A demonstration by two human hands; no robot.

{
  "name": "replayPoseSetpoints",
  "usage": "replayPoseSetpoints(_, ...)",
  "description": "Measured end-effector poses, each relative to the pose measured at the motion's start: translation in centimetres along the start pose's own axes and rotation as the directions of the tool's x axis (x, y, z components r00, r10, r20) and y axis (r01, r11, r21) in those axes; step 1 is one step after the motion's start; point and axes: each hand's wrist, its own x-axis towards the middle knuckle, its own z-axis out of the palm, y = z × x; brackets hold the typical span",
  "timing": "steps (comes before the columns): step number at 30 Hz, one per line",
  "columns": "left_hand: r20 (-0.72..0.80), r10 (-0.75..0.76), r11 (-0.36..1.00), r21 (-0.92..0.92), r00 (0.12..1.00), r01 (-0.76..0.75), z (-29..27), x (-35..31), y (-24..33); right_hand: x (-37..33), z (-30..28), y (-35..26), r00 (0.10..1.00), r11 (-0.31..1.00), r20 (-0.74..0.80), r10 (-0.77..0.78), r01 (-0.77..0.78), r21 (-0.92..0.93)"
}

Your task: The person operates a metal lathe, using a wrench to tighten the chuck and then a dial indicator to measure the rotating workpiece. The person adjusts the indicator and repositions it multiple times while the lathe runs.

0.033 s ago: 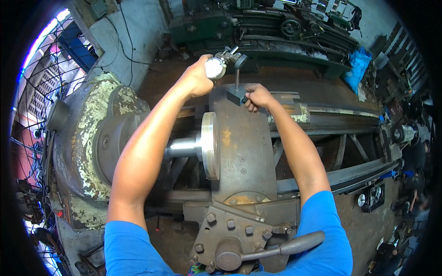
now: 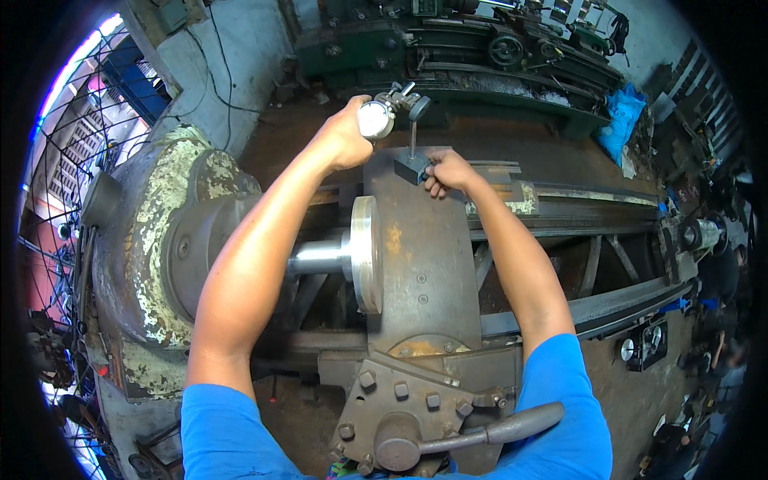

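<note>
My left hand (image 2: 346,138) is closed round the side of a dial indicator (image 2: 373,121), whose round white face is turned up. The indicator hangs on a clamp and a thin steel post (image 2: 413,138) that rises from a dark magnetic base (image 2: 412,168). That base rests at the far end of the flat lathe carriage (image 2: 428,256), and my right hand (image 2: 448,173) grips its right side with curled fingers. Nearer to me, a shiny round metal disc (image 2: 366,254) on a bright shaft (image 2: 318,257) projects from the lathe's chuck (image 2: 200,248). The indicator is apart from the disc.
A bolted tool post (image 2: 400,408) with a long lever handle (image 2: 520,424) stands close to my body. Lathe bed rails (image 2: 592,312) run right toward the tailstock end (image 2: 704,234). A green lathe (image 2: 480,64) and a blue bag (image 2: 622,120) are beyond.
</note>
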Motion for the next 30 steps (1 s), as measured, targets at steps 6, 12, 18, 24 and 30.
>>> replayPoseSetpoints(6, -0.054, 0.01, 0.997, -0.08, 0.998, -0.014, 0.3, -0.5, 0.6, -0.9, 0.5, -1.0, 0.929, 0.888, -0.19, -0.317, 0.22, -0.404)
replayPoseSetpoints(12, -0.128, -0.042, 0.997, -0.074, 0.991, 0.033, -0.2, -0.8, 0.9, -1.6, 2.0, -2.1, 0.914, 0.779, -0.162, -0.371, 0.212, -0.59)
replayPoseSetpoints(18, -0.171, -0.109, 0.993, -0.06, 0.979, 0.1, -0.7, 0.6, -0.4, -4.3, 4.0, -3.1, 0.924, 0.802, -0.284, -0.256, 0.039, -0.597)
replayPoseSetpoints(24, -0.218, 0.099, 0.995, -0.005, 0.971, -0.102, 0.0, 1.0, -1.4, -3.8, 2.7, -1.8, 0.963, 0.841, -0.168, -0.212, 0.092, -0.534)
replayPoseSetpoints(30, -0.088, 0.091, 0.984, 0.161, 0.992, -0.076, -0.7, 3.4, -1.0, -3.5, 2.6, -0.3, 0.983, 0.94, -0.101, -0.154, 0.114, -0.322)
